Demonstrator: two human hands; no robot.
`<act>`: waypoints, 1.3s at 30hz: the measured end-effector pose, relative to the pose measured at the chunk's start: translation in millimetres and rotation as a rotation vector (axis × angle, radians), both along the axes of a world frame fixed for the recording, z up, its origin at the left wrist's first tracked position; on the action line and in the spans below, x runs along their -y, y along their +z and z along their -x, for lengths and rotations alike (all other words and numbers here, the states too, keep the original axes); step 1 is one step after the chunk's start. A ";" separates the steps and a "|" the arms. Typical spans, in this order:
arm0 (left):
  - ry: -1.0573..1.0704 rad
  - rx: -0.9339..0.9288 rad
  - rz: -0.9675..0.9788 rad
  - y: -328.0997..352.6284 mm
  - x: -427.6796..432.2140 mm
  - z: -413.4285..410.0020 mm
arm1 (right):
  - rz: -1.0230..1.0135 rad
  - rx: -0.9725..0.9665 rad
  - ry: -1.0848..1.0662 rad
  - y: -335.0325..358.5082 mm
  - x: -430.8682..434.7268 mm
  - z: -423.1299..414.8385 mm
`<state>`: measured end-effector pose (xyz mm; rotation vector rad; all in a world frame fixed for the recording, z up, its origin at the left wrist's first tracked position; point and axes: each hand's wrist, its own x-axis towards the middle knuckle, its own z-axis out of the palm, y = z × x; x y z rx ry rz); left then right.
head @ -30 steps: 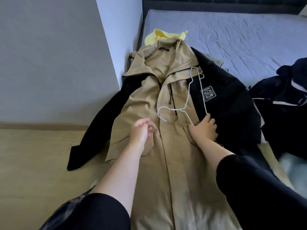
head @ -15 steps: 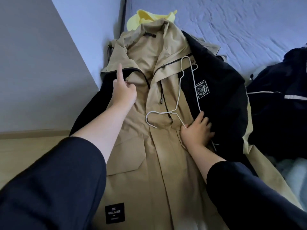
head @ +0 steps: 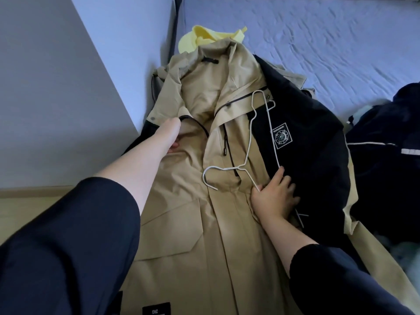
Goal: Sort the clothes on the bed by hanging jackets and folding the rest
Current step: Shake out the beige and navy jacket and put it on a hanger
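Observation:
A tan and black jacket (head: pixel 216 223) lies open, front up, along the left edge of the bed (head: pixel 318 42). On its chest rests a white wire hanger (head: pixel 250 137), hook pointing toward me. My left hand (head: pixel 170 135) reaches to the jacket's left front edge near the shoulder; its fingers curl into the fabric and are mostly hidden. My right hand (head: pixel 272 196) lies with spread fingers on the black panel and on the hanger's lower wire, pressing both down.
A yellow garment (head: pixel 204 37) peeks out above the jacket's collar. A dark navy garment with white stripes (head: pixel 386 167) is heaped at the right. A grey wall (head: pixel 68 87) and wooden floor (head: pixel 34 201) border the bed on the left.
My left hand moved from the jacket's waist up to its left shoulder, pointed a finger, then tucked its fingers into the front edge. My right hand stayed on the hanger's lower wire.

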<state>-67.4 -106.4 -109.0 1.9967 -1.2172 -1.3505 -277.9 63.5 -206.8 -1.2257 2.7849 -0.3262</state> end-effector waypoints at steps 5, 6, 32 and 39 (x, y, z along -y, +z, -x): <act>-0.061 0.357 0.059 4.3 12.5 13.1 | -0.008 -0.009 -0.005 0.7 1.3 -0.9; -0.069 0.493 0.061 6.6 13.5 14.3 | -0.006 -0.010 -0.004 0.1 1.4 -0.6; -0.052 0.445 0.394 35.7 -56.0 -27.2 | 0.272 0.531 0.165 88.9 -25.3 -8.9; 0.060 0.395 0.538 79.5 -110.6 -34.4 | 0.205 0.663 0.551 191.7 -24.2 -14.9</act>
